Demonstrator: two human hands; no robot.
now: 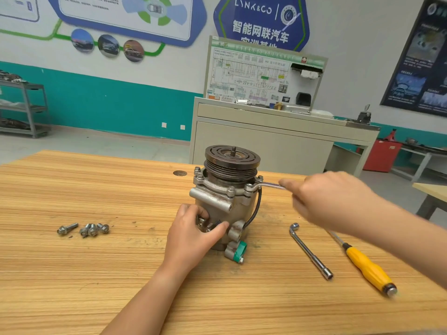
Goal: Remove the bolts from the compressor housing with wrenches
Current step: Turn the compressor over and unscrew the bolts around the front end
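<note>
A grey metal compressor housing point(217, 201) stands upright on the wooden table point(96, 262), its dark pulley point(232, 157) on top. Bolts point(231, 191) sit in the flange around the pulley. My left hand point(193, 234) grips the lower front of the housing. My right hand point(331, 199) holds the handle of a ring wrench point(263, 185), whose head sits over a bolt at the flange's right side. Several loose bolts point(84, 229) lie on the table to the left.
An L-shaped socket wrench point(310, 251) and a yellow-handled screwdriver point(367, 267) lie on the table to the right. Behind the table stands a beige cabinet point(266, 141) with a wiring display board. A second table edge point(430, 189) shows at far right.
</note>
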